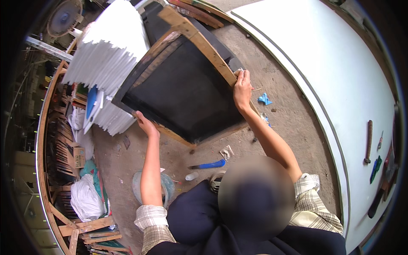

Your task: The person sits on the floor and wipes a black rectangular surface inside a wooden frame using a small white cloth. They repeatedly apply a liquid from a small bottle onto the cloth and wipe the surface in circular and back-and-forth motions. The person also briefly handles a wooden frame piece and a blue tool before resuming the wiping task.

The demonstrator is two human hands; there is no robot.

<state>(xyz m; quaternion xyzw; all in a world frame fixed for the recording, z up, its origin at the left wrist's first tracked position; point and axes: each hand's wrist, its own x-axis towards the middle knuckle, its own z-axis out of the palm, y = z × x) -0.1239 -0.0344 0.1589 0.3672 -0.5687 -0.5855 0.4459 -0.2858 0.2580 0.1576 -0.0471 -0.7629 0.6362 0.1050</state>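
Observation:
A large black panel in a wooden frame [178, 91] is tilted in front of me, with its dark, slightly recessed face showing. At its lower left edge, my left hand [147, 125] grips the rim, the thumb over the near side and the other fingers hidden behind it. My right hand [242, 91] is closed around the wooden bar on the right side. A small whitish bit [239, 72] shows at the right fingertips; I cannot tell what it is. Behind the frame stands another dark panel [216, 42], partly covered.
A tall stack of white sheets [108, 51] stands at the left. On the floor lie a blue curved tool [208, 164], blue scraps [264, 99] and a bucket [168, 187]. To the right, a white tabletop [331, 85] carries a hammer [369, 142] and several tools.

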